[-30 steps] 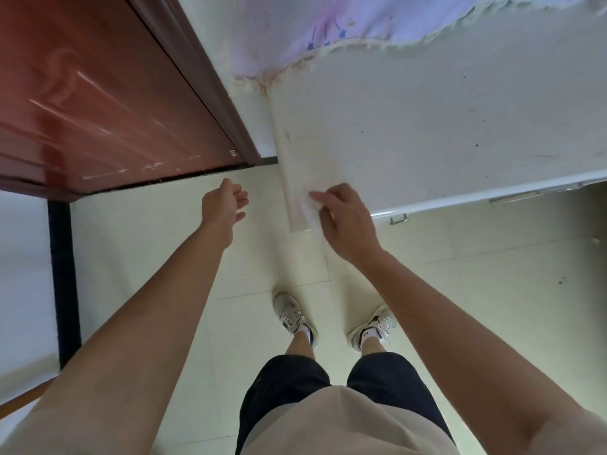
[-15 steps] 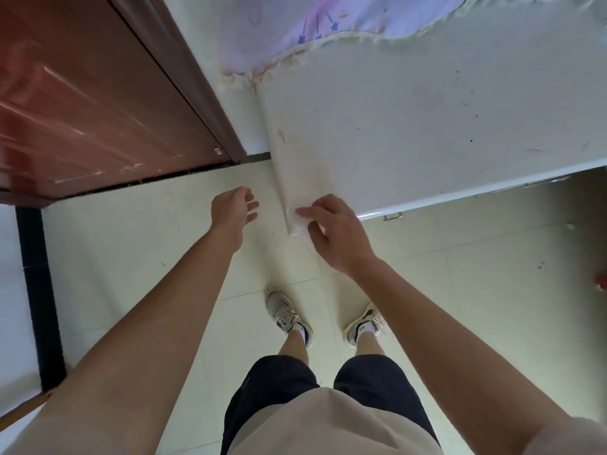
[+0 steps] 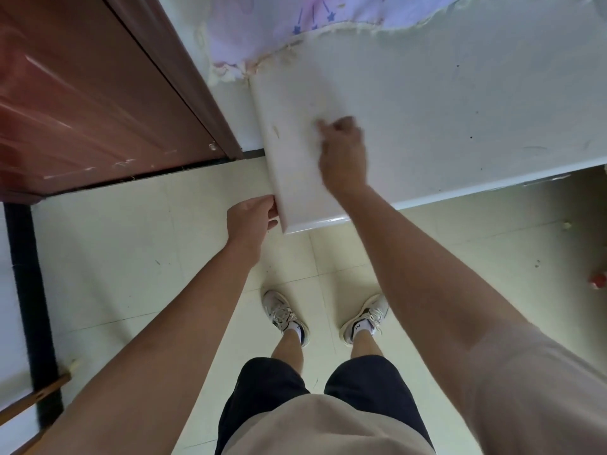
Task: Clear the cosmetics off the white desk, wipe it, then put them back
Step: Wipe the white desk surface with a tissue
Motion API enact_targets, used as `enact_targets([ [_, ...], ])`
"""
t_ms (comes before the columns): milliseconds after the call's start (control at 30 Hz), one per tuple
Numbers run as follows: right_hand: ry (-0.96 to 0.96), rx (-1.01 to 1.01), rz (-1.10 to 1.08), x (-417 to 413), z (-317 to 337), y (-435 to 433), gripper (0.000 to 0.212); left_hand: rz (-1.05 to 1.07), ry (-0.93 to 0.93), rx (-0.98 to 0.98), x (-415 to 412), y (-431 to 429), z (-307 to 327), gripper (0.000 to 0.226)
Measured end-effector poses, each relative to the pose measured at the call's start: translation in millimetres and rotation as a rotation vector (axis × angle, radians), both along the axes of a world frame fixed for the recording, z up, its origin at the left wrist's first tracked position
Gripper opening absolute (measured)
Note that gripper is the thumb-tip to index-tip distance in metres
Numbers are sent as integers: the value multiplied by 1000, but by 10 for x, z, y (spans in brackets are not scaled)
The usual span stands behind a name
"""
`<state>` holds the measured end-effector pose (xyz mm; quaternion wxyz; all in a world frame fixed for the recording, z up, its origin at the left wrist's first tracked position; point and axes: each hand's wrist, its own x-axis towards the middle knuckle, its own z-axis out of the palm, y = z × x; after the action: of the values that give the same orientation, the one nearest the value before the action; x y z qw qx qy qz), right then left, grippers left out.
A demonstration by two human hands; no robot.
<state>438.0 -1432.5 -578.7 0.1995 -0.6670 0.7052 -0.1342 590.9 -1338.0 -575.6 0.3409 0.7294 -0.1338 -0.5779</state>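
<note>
Head view, looking down. Pale tiled floor (image 3: 131, 257) fills the lower frame. The white desk (image 3: 443, 110) spans the upper right, its top speckled with small dark marks and its near left corner jutting toward the person. A reddish-brown door (image 3: 82, 110) stands at upper left, well apart from the desk corner. A lilac printed cloth (image 3: 262, 24) with a frayed hem lies over the far edge of the desk.

Both bare arms reach forward. The right hand (image 3: 343, 156) rests on the desk top near its left edge, fingers curled under and blurred; a pale smear shows at the knuckles, and whether the hand grasps anything cannot be told. The left hand (image 3: 249, 221) is loosely cupped just beside the corner, fingertips touching the side edge of the desk, with nothing seen in it.

Dark shorts (image 3: 269, 382) and white shoes (image 3: 284, 315) appear below. A small red thing (image 3: 599, 279) lies on the floor at far right.
</note>
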Motion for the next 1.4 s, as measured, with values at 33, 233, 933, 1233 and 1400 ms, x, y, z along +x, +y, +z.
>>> enact_targets([
  [33, -29, 60, 162, 203, 57, 31, 43, -1, -5, 1, -6, 1, 10, 13],
  [233, -273, 45, 346, 4, 283, 264, 39, 20, -79, -29, -83, 26, 11, 10],
  [933, -140, 232, 273, -504, 653, 1078, 34, -290, -605, -140, 27, 742, 796, 14],
  [1233, -319, 66, 725, 254, 1401, 1724, 33, 50, -1164, 16, 360, 2742, 1872, 31],
  [1400, -423, 35, 975, 852, 1918, 2635, 33, 315, -1428, 242, 304, 4191, 2464, 40],
])
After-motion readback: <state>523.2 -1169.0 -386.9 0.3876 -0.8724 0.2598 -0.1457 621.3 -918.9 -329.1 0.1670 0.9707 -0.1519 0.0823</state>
